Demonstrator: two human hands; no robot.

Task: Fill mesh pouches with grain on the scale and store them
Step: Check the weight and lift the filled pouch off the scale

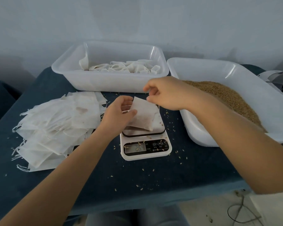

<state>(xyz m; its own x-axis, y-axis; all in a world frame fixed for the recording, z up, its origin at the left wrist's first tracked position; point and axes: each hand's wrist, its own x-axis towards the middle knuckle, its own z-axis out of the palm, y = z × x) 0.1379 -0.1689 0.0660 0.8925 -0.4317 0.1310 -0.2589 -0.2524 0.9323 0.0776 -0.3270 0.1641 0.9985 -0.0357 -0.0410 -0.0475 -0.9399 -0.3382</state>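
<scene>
While both hands' grips pinch a pouch (pixel 142 115), grain (pixel 225 97) fills the right tub (pixel 203 67).

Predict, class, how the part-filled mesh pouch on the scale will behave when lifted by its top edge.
The pouch will probably sag: its thin fabric already bends where the left hand holds it. Grain showing darkly in its lower half should pull the bottom down, leaving the top limp. If tipped before it is closed, it may spill, as the loose grains on the cloth suggest.

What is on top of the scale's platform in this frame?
A grain-filled pouch rests on the scale, held by the left hand. Loose grains lie near it. The pouch hides most of the platform.
</scene>
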